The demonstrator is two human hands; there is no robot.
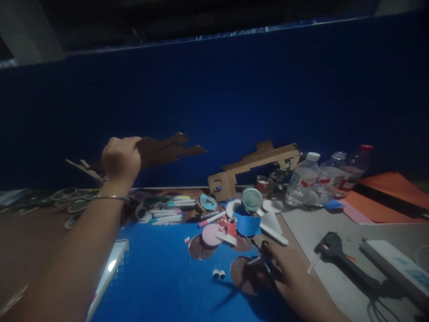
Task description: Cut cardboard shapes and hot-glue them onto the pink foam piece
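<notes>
My left hand [121, 161] is raised at the left, its fingers closed round a torn piece of brown cardboard [164, 150] with ragged ends. Low at the right, my right hand [291, 273] grips a pair of scissors [266, 261], partly hidden by the fingers. Under the blades, a brown disc [243, 273] rests on the blue mat [157, 277]. Two small white-and-black googly eyes [219, 273] lie to the left of that disc. Farther back are a pink disc [212, 235], red and white paper scraps [229, 232] and a curled blue strip [248, 224].
Markers [167, 214], a small green fan [251, 199] and tape rolls [72, 201] line the back. Cut cardboard [264, 157] leans beside plastic bottles [304, 179]. At right are a glue gun [345, 264], a power strip [395, 264] and orange paper [395, 197]. A phone [109, 273] lies left.
</notes>
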